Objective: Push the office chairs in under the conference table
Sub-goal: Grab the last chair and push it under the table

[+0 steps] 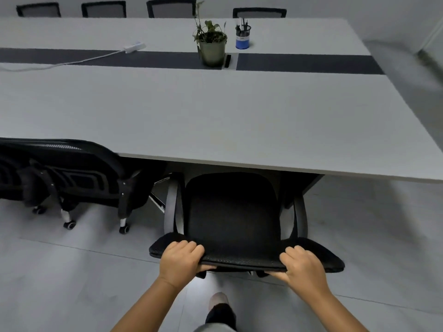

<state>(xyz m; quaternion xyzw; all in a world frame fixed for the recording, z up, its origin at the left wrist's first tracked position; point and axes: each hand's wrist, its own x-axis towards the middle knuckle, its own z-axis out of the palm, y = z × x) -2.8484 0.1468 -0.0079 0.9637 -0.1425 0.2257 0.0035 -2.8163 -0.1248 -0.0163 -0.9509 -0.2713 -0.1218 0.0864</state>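
Note:
A black mesh office chair (233, 212) stands right in front of me, its seat partly under the near edge of the grey conference table (215, 121). My left hand (181, 261) grips the top of the chair's backrest at its left end, fingers curled over the rim. At the right end of the same rim my right hand (303, 265) grips it too. A second black office chair (72, 173) sits at the left, its back close against the table edge.
A potted plant (211, 44), a blue pen holder (242, 37) and a white power strip (134, 47) with its cable stand on the table. Several more chairs (171, 8) line the far side. My foot (219, 303) is on the grey floor below the chair.

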